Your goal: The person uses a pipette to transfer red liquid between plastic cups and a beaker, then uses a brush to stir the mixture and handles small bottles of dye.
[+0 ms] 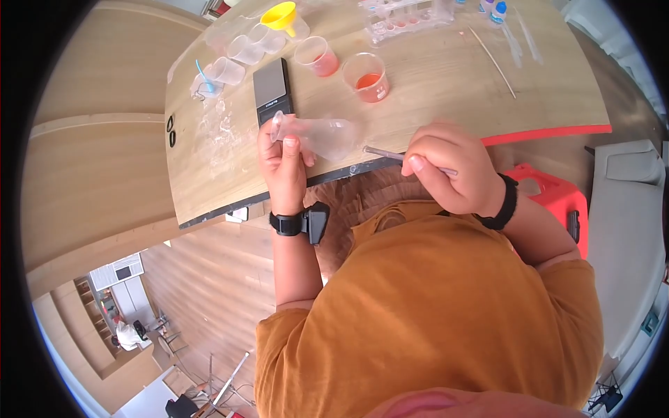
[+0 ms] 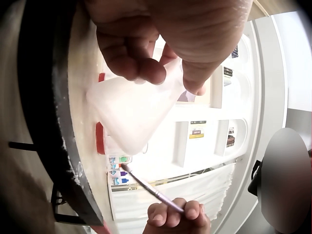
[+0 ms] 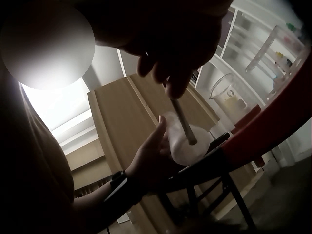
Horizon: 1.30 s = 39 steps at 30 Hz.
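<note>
My left hand [image 1: 284, 164] grips a frosted clear conical flask [image 1: 322, 136] by its neck. The flask lies on its side in the air by the table's near edge, its mouth to the left and its wide base to the right. In my right hand [image 1: 449, 164] is a thin grey rod [image 1: 385, 152], pinched by curled fingers. The rod's tip points at the flask's base, a short way off in the head view. In the right wrist view the rod [image 3: 183, 122] overlaps the flask [image 3: 184, 148]. The flask's walls look cloudy.
Two beakers of red liquid, one nearer [image 1: 367, 78] and one farther [image 1: 318, 57], stand beyond the flask. Left of them are a black scale [image 1: 272, 87], several clear cups [image 1: 245, 50] and a yellow funnel [image 1: 279, 15]. A test tube rack [image 1: 408, 19] and wooden stick [image 1: 493, 64] lie farther right.
</note>
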Each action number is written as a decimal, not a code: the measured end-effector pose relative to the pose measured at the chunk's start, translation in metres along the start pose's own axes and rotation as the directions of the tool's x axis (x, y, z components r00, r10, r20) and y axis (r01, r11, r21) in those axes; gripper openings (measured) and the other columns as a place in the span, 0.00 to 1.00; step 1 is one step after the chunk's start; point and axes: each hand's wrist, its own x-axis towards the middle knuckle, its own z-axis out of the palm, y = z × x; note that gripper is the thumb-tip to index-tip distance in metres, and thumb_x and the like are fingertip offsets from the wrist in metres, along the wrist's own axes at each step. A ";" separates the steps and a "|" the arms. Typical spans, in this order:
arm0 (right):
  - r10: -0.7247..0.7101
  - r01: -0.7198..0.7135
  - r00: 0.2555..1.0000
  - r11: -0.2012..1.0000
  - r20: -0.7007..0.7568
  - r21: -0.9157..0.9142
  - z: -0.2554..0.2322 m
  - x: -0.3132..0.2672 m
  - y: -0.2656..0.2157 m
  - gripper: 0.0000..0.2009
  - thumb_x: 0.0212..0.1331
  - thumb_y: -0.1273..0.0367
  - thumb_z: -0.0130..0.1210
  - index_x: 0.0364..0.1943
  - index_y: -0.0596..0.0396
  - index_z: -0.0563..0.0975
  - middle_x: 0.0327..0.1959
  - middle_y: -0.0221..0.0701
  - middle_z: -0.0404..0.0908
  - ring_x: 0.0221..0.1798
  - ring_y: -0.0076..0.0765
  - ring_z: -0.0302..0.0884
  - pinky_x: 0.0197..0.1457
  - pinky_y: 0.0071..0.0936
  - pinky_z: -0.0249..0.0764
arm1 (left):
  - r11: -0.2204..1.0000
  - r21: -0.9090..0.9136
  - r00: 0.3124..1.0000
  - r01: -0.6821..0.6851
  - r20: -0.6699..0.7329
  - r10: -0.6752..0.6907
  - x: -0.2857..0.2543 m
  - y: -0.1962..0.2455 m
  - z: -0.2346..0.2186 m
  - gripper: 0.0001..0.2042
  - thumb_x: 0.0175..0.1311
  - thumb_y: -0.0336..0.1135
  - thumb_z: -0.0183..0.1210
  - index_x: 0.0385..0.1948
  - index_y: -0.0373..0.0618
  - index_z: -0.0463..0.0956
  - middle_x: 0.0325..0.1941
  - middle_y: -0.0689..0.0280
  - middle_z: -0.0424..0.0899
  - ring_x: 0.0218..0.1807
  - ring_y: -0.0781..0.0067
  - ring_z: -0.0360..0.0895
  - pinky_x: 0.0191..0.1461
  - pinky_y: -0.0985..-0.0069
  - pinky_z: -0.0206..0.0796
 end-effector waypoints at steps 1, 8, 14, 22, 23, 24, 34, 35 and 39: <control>-0.002 0.004 0.999 0.999 -0.043 0.042 0.001 0.000 0.000 0.07 0.69 0.76 0.56 0.33 0.53 0.82 0.33 0.32 0.84 0.33 0.40 0.77 0.40 0.36 0.72 | 1.000 0.011 1.000 -0.001 0.003 0.000 0.001 0.000 -0.001 0.21 0.80 0.48 0.61 0.64 0.44 0.73 0.49 0.63 0.87 0.29 0.80 0.72 0.33 0.81 0.65; -0.011 0.012 0.998 1.000 -0.061 0.014 0.003 0.006 -0.004 0.08 0.70 0.76 0.54 0.33 0.54 0.82 0.32 0.33 0.84 0.32 0.40 0.76 0.40 0.34 0.72 | 0.999 -0.055 1.000 -0.003 0.017 0.004 0.001 0.002 0.001 0.22 0.76 0.43 0.67 0.64 0.42 0.73 0.49 0.62 0.87 0.30 0.81 0.73 0.33 0.80 0.68; -0.095 0.117 0.983 0.984 -0.157 0.136 0.011 0.024 -0.009 0.07 0.70 0.76 0.55 0.34 0.54 0.82 0.32 0.33 0.83 0.32 0.40 0.75 0.40 0.34 0.72 | 0.998 -0.068 0.998 -0.018 0.052 0.022 -0.001 -0.001 -0.001 0.22 0.76 0.41 0.67 0.63 0.43 0.73 0.50 0.62 0.87 0.29 0.81 0.72 0.34 0.80 0.67; -0.096 0.098 0.995 0.994 -0.042 0.056 0.006 0.017 -0.007 0.04 0.69 0.74 0.57 0.35 0.52 0.81 0.32 0.30 0.83 0.31 0.43 0.75 0.39 0.39 0.71 | 0.998 -0.066 1.000 0.000 0.020 0.002 -0.003 0.003 0.002 0.21 0.76 0.40 0.67 0.64 0.44 0.73 0.51 0.61 0.87 0.30 0.81 0.72 0.35 0.80 0.67; -0.047 0.049 0.999 0.997 -0.024 0.060 0.005 0.014 -0.007 0.02 0.68 0.72 0.59 0.36 0.50 0.81 0.32 0.29 0.82 0.32 0.46 0.76 0.38 0.42 0.70 | 0.998 -0.063 0.999 -0.005 0.033 0.007 -0.003 0.002 0.002 0.21 0.76 0.39 0.67 0.65 0.44 0.73 0.51 0.60 0.87 0.30 0.80 0.72 0.35 0.80 0.67; -0.041 0.043 0.999 0.998 -0.028 0.054 0.006 0.015 -0.008 0.02 0.68 0.72 0.59 0.36 0.50 0.81 0.32 0.29 0.82 0.32 0.46 0.76 0.38 0.42 0.70 | 0.998 -0.068 0.999 -0.001 0.041 0.004 -0.002 0.001 0.002 0.21 0.76 0.39 0.67 0.65 0.44 0.73 0.51 0.60 0.87 0.30 0.80 0.72 0.35 0.80 0.67; -0.112 0.111 0.994 0.993 0.008 0.031 0.005 0.007 -0.003 0.06 0.69 0.74 0.57 0.33 0.52 0.82 0.32 0.30 0.84 0.32 0.40 0.76 0.41 0.35 0.71 | 0.998 -0.064 0.999 -0.012 0.036 0.015 -0.003 0.000 -0.001 0.22 0.75 0.41 0.67 0.64 0.45 0.72 0.51 0.61 0.87 0.33 0.80 0.74 0.34 0.80 0.69; -0.044 0.046 0.995 0.999 0.090 -0.017 0.001 0.003 -0.003 0.06 0.69 0.74 0.57 0.33 0.52 0.82 0.33 0.31 0.85 0.32 0.40 0.76 0.41 0.35 0.71 | 0.999 -0.031 1.000 -0.014 0.017 0.015 -0.002 0.001 0.000 0.22 0.76 0.44 0.66 0.63 0.44 0.72 0.49 0.62 0.86 0.32 0.81 0.73 0.34 0.80 0.67; -0.058 0.057 0.998 0.985 0.005 0.163 0.006 0.005 -0.005 0.05 0.68 0.75 0.58 0.34 0.52 0.82 0.34 0.31 0.85 0.33 0.40 0.77 0.41 0.36 0.72 | 0.999 0.029 0.999 -0.033 0.004 0.033 -0.001 -0.003 -0.002 0.23 0.76 0.49 0.66 0.60 0.44 0.73 0.47 0.64 0.85 0.32 0.83 0.72 0.33 0.83 0.64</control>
